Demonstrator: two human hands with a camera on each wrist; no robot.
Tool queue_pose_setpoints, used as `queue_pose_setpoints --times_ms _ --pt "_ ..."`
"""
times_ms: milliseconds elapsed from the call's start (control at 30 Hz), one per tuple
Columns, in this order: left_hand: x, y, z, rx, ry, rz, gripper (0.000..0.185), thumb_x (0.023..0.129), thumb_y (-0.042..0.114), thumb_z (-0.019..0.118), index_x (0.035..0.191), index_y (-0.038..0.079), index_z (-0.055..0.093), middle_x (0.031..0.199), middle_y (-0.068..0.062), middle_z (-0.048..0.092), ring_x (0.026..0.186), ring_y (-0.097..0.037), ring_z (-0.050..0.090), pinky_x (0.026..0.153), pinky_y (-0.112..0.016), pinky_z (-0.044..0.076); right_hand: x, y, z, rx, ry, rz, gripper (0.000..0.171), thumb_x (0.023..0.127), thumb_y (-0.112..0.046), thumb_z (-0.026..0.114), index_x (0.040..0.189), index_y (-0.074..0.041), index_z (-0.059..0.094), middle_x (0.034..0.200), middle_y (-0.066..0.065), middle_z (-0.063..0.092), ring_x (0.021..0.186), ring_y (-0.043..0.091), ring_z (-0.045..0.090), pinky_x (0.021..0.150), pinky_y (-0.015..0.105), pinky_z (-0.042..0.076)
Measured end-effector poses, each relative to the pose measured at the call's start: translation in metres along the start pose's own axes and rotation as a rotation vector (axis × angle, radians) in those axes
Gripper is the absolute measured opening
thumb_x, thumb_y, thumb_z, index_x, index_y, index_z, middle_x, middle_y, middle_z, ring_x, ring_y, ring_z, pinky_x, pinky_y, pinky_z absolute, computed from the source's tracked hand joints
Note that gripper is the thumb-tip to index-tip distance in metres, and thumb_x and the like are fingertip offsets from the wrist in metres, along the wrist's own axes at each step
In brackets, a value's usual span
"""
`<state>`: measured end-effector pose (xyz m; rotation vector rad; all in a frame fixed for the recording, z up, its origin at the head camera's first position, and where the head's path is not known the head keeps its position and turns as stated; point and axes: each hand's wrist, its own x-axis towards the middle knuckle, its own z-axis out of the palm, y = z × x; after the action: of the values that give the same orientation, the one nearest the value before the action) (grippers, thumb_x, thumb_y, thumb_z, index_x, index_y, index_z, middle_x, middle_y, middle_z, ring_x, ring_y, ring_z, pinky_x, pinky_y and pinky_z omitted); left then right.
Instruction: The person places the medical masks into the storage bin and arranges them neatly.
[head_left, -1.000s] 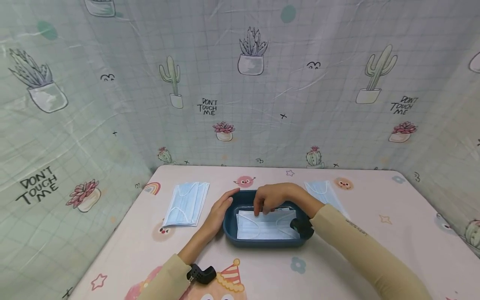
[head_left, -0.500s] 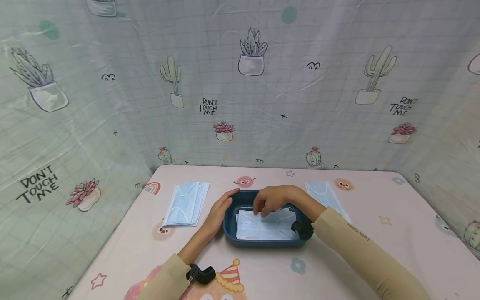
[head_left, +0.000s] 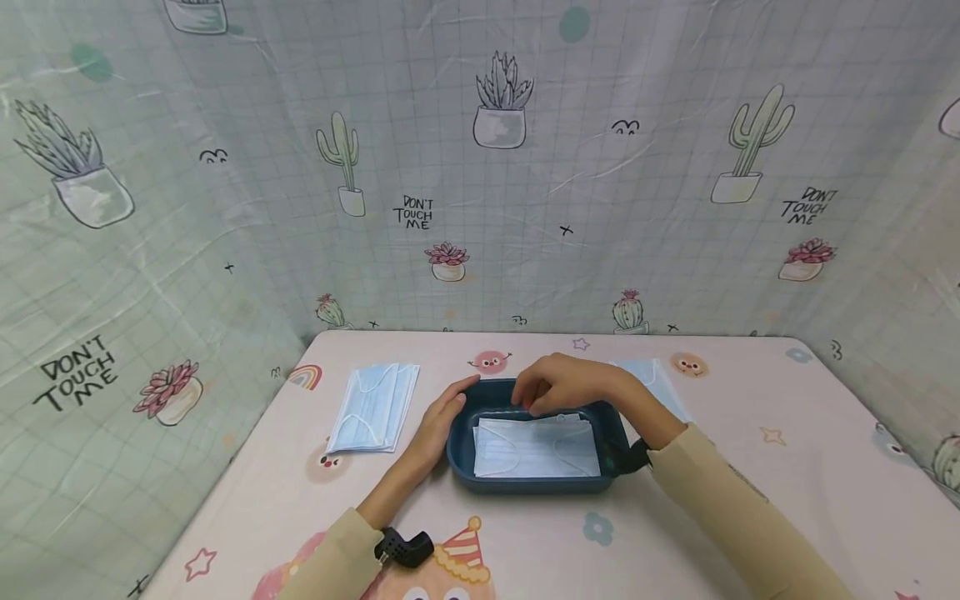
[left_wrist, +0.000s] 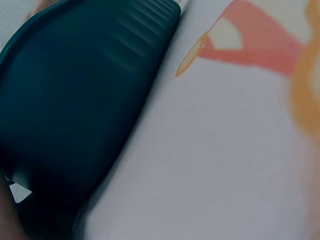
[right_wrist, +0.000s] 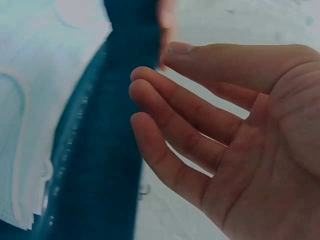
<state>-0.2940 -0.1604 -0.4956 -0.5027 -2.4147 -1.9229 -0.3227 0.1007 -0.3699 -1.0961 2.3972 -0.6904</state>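
Observation:
A dark blue basin (head_left: 525, 487) stands on the table, with light blue disposable face masks (head_left: 536, 450) lying flat inside it. My left hand (head_left: 433, 427) rests along the basin's left wall, its fingers reaching to the far left corner of the rim. Above the far rim hovers my right hand (head_left: 566, 385). Its fingers are loosely bent with nothing between them in the right wrist view, apart from the masks (right_wrist: 40, 90). In the left wrist view the basin's outer wall (left_wrist: 85, 100) fills the left side, and little of the left hand shows.
A stack of face masks (head_left: 373, 408) lies left of the basin. More masks (head_left: 660, 387) lie to the right, partly hidden behind the right forearm. The patterned tablecloth (head_left: 750, 392) reaches back to a curtain (head_left: 540, 275) printed with cacti.
My right hand has lifted off the masks in the basin and moved up and slightly right. The left hand stays on the basin's side.

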Motion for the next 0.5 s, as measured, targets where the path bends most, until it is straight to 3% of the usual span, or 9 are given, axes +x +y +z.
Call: queue_pose_setpoints --times_ms 267,500 --pt "-0.001 0.001 0.0 -0.001 -0.004 -0.001 0.043 0.112 0.026 0.035 0.152 0.021 0.052 0.16 -0.001 0.048 0.156 -0.022 0.034 0.132 -0.049 0.018 -0.032 0.006 -0.007 0.071 0.159 -0.046 0.021 0.099 -0.015 0.067 0.12 -0.013 0.073 0.109 -0.002 0.076 0.096 0.01 0.07 0.088 0.026 0.059" --pt "0.001 0.002 0.001 0.0 0.003 0.015 0.043 0.112 0.024 0.036 0.151 0.019 0.053 0.159 -0.002 0.05 0.155 -0.023 0.035 0.131 -0.05 0.018 -0.055 0.019 -0.006 0.18 0.231 -0.032 0.02 0.101 -0.016 0.066 0.118 -0.01 0.073 0.112 0.013 0.074 0.092 0.028 0.07 0.077 0.04 0.063"
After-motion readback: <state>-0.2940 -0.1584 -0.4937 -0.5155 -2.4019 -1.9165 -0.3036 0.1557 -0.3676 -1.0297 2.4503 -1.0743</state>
